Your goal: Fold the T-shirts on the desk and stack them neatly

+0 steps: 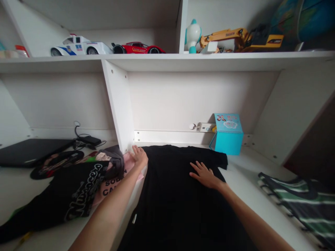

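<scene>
A black T-shirt (178, 202) lies spread out on the white desktop, its right sleeve reaching toward the back right. My right hand (205, 175) rests flat on its upper part with the fingers spread. At the shirt's upper left edge is my left hand (139, 157), fingers stretched out, beside the foot of the upright divider. Under and next to that hand lies a pink garment (108, 186) with dark lettering. A small white tag (134, 219) sticks out at the shirt's left side. The shirt's lower end runs out of view.
Left of the divider (116, 101) are a black lettered garment (78, 188), a black laptop (34, 150) and an adapter (90, 140). A blue desk calendar (229, 143) stands by a power strip (206, 127). On the right lies a green striped garment (306, 202). Toys fill the shelf (209, 62) above.
</scene>
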`<state>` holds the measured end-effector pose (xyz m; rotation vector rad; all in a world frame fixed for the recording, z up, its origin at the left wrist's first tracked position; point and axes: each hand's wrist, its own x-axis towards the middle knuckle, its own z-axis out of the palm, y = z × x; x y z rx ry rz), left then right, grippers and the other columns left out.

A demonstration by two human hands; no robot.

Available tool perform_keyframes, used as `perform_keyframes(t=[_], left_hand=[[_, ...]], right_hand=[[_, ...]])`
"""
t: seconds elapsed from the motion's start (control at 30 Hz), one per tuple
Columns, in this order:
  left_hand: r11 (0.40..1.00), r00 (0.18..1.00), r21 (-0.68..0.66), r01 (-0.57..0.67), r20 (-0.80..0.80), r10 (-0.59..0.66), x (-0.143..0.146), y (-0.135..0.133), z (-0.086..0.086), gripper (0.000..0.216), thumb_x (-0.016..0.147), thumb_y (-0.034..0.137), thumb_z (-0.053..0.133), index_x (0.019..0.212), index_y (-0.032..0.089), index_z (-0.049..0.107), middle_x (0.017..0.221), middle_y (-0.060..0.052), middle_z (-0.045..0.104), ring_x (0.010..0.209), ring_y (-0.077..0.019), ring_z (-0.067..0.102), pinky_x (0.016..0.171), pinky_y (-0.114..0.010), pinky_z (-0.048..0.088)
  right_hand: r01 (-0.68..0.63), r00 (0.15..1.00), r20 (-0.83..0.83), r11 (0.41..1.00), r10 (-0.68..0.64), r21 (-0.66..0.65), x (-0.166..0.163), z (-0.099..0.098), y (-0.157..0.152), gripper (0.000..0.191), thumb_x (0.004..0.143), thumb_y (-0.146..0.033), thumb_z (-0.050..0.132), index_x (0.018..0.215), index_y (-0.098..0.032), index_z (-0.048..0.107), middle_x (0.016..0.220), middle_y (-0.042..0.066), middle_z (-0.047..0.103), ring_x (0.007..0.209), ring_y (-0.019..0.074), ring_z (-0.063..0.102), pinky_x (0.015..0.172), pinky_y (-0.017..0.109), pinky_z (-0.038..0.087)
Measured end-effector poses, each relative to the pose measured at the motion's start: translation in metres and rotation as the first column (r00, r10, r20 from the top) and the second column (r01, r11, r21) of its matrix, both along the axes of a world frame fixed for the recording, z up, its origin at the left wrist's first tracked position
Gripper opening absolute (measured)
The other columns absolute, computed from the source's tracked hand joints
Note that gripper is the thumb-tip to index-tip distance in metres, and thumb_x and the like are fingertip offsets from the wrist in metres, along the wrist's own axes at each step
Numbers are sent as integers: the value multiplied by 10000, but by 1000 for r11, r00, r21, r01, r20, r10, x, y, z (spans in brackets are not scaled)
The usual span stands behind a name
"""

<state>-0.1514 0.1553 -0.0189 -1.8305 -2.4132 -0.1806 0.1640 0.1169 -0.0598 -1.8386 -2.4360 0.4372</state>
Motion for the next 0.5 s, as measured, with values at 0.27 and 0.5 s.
perform_keyframes(t=[0.27,0.5], left_hand=[[882,887,-154,445,212,-411,31,-49,-33,711,832,663,183,1415,258,172,1496,-149,80,1360,-335,34,1028,-571,119],[841,859,-237,486,306,-410,63,-128,19,730,839,607,293,1396,136,260,1475,-196,139,1354,-351,54,1042,-569,71]], right_hand=[[37,999,-4,997,-37,70,-35,-9,-34,773,779,-748,206,1421,-322,140,1504,92,98,1348,363,10,1005,617,143],[67,996,40,986,-74,151,-31,-23,-36,694,819,-693,246,1414,-354,140,1504,52,121,1358,320,58,1029,575,145]])
